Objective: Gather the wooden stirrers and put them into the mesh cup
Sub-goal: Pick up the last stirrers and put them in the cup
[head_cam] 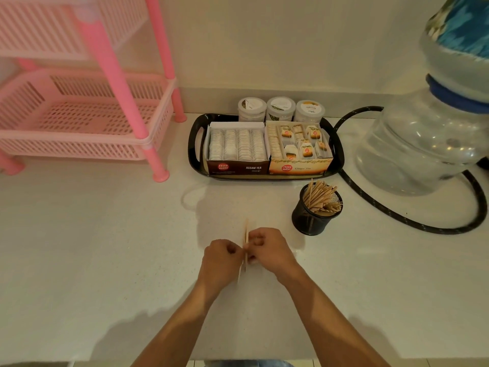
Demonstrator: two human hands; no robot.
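Both hands meet low over the pale counter: left hand and right hand are curled, fingertips pinched from either side on a few thin wooden stirrers. These flat, pale slivers stand roughly lengthwise away from the person, their far ends projecting beyond the knuckles, near ends partly hidden between the hands. Exact count cannot be told.

Right of the hands and further back stands the mesh cup, a black, round, perforated metal cylinder, upright on the counter. It already holds a dense sheaf of like stirrers, leaning and fanned toward its right rim.

Behind the cup lies a glossy black tray with cut-out handles, carrying two open cardboard tea boxes packed with paper sachets and three round lidded jars. A braided black hose loops at right around a clear plastic water bottle. At left, a pink slatted plastic rack.
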